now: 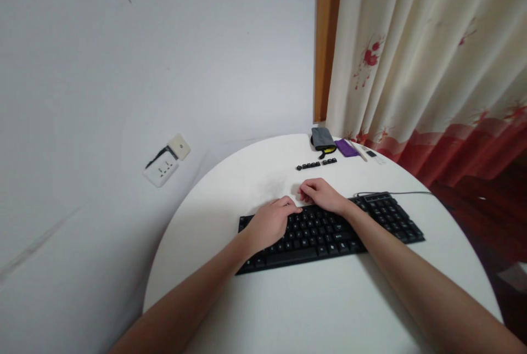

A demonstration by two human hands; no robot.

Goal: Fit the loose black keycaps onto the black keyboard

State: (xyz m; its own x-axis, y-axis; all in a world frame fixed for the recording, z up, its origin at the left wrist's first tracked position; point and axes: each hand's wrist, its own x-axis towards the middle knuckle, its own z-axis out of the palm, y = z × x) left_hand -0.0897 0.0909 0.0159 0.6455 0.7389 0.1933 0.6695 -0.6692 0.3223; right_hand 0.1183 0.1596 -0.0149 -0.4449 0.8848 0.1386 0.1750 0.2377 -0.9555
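Observation:
A black keyboard [313, 233] lies at a slight slant on the round white table. My left hand [269, 222] rests over its left half, fingers bent over the far edge and thumb along the top row, gripping it. Just past the far edge, my right hand [323, 195] is closed, its fingers curled together, the wrist above the keys. Whatever those fingers may hold is hidden. Beyond the hands, several loose black keycaps [310, 166] stand in a short row.
Near the table's far rim lie a grey pouch [323, 139], a purple cloth [346, 148] and a pale stick-like tool [361, 152]. The keyboard's cable [405, 193] runs off to the right. A wall with a socket [161, 168] borders the left; a curtain [411, 68] hangs behind.

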